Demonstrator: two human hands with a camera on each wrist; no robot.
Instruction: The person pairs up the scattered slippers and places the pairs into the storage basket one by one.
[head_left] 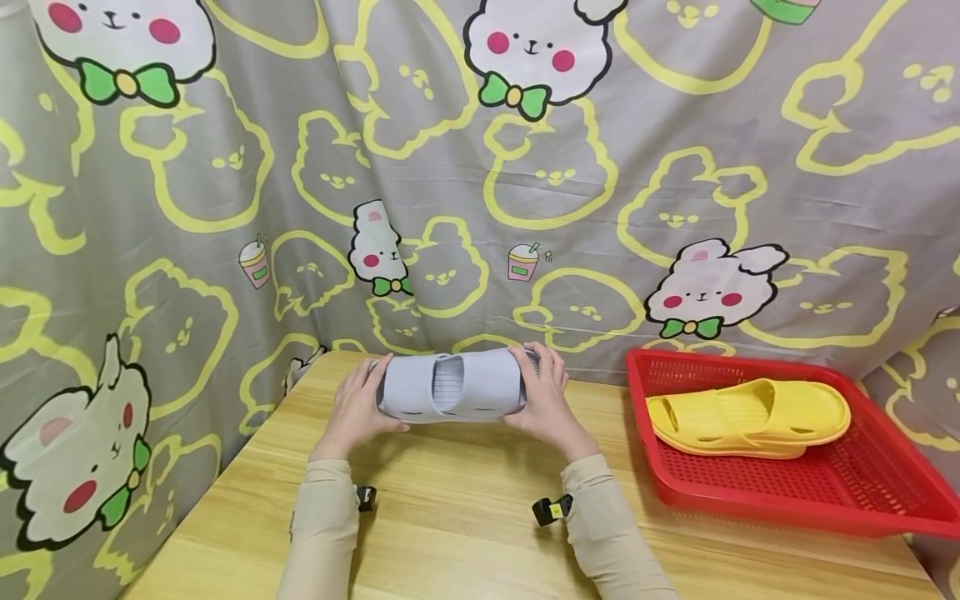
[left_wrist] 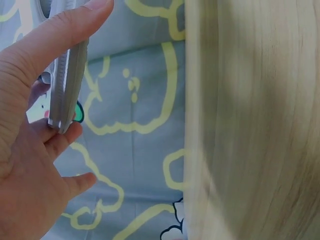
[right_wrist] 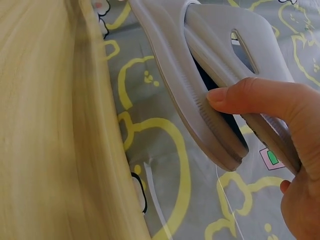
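A pair of light grey slippers (head_left: 408, 387) is held up above the far part of the wooden table, lying crosswise between both hands. The left hand (head_left: 358, 410) grips their left end, and the left wrist view shows its thumb across the grey sole edge (left_wrist: 67, 90) with some fingers spread. At the other end the right hand (head_left: 547, 404) holds the pair. In the right wrist view the two slippers (right_wrist: 172, 75) are fitted together, a dark gap between them, and the right thumb (right_wrist: 250, 97) presses at this gap. The palm side of the right hand's fingers is hidden.
A red plastic basket (head_left: 652, 450) stands at the right of the wooden table (head_left: 450, 517), holding yellow slippers (head_left: 810, 408). A grey patterned curtain (head_left: 450, 183) hangs behind the table and along its left side. Black wrist cameras (head_left: 551, 510) sit on both forearms.
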